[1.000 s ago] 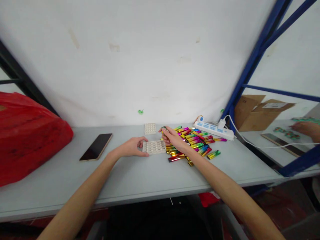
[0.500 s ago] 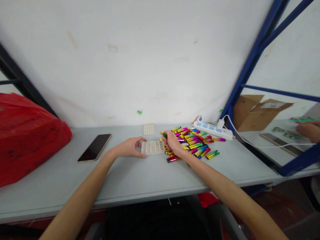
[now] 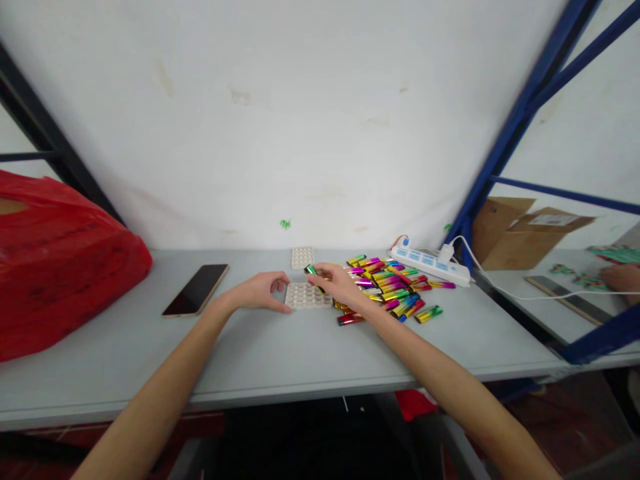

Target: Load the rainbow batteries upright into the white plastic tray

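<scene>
A white tray with round holes [image 3: 306,298] lies on the grey table [image 3: 280,347]. My left hand [image 3: 261,292] rests against the tray's left edge, thumb and fingers on it. My right hand [image 3: 336,285] holds a shiny rainbow-coloured stick [image 3: 313,271] tilted over the tray's far right part. A heap of several such coloured sticks [image 3: 393,288] lies just right of the tray. A second, smaller white tray [image 3: 303,257] sits behind, near the wall.
A dark phone [image 3: 196,290] lies left of my hands. A red plastic bag [image 3: 60,260] fills the far left. A white power strip [image 3: 430,261] with a cable is at the back right. Beyond a blue frame [image 3: 505,133], another person's hand [image 3: 620,277] works; a cardboard box [image 3: 525,230] stands there.
My right hand has moved left from the heap to above the tray, carrying one coloured stick. My left hand has stayed at the tray.
</scene>
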### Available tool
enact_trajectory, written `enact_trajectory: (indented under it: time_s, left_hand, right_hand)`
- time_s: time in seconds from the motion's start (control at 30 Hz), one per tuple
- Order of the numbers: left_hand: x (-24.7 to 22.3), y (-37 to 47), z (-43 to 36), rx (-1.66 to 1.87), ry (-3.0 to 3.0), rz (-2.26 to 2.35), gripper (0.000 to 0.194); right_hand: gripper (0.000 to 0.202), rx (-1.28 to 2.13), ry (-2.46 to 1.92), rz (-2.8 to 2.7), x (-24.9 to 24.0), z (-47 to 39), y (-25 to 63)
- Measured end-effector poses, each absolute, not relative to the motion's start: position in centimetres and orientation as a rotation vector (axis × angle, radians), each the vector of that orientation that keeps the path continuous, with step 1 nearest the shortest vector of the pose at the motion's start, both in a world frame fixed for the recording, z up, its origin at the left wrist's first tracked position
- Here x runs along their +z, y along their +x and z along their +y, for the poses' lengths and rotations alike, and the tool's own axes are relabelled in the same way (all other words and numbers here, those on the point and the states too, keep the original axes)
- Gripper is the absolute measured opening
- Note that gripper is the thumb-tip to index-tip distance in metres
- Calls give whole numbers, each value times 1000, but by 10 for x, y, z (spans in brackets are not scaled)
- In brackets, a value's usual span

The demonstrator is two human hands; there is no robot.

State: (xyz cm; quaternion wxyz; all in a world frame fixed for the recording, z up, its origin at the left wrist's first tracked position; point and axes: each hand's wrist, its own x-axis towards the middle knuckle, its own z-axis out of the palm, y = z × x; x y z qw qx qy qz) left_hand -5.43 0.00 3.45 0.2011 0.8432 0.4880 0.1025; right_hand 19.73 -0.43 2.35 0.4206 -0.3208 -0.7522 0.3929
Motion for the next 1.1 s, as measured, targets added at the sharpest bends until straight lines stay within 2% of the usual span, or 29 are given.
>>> enact_trajectory:
  time_s: [0.13, 0.23, 0.63, 0.77, 0.93, 1.1]
  left_hand:
    - [34, -54, -1, 296, 2352, 1370, 76]
    - [32, -55, 0, 315, 2364, 1357, 74]
    - [28, -57, 3, 355, 2418, 1310, 67]
    - [30, -57, 1, 324, 2419, 1310, 66]
    - [34, -59, 0, 291, 2390, 1313, 66]
    - [41, -63, -4, 265, 2331, 1394, 59]
  right_hand:
    - [31, 960, -774, -1904, 25, 2, 183]
    - [24, 883, -806, -1920, 25, 8, 171]
    - [14, 288, -890, -2327, 12, 20, 152]
    - [32, 174, -986, -2323, 20, 18, 180]
    - [24, -15, -1112, -2412, 37, 25, 246]
    - [21, 130, -1387, -2530, 45, 30, 277]
